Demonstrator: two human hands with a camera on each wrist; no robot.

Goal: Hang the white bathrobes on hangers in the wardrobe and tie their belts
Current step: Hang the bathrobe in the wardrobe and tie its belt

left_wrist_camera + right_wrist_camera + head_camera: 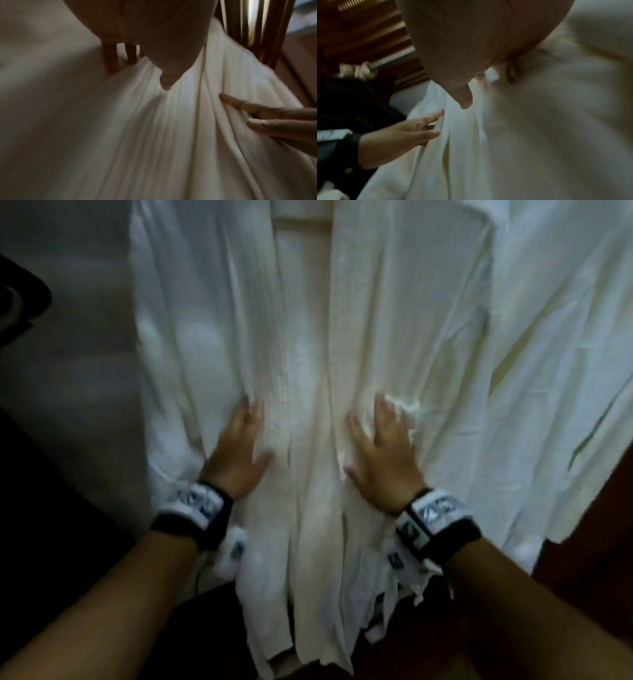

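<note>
A white bathrobe [308,337] hangs in front of me, its front edges running down the middle. My left hand [239,446] lies flat on the left front panel at waist height, fingers straight. My right hand [380,453] presses the right panel, index finger and thumb straight. Its outer fingers are sunk in a small bunch of cloth [409,414]. In the left wrist view my left hand [163,40] rests on the pleated robe [154,135], with the right hand [257,115] opposite. The right wrist view shows the left hand [399,134] touching the robe [539,121]. No belt can be made out.
A second white robe [565,337] hangs close on the right. A pale panel [68,371] stands to the left, with a dark object [20,296] at the left edge. Dark brown wood [589,525] shows at lower right. Loose white strips [387,604] dangle below my wrists.
</note>
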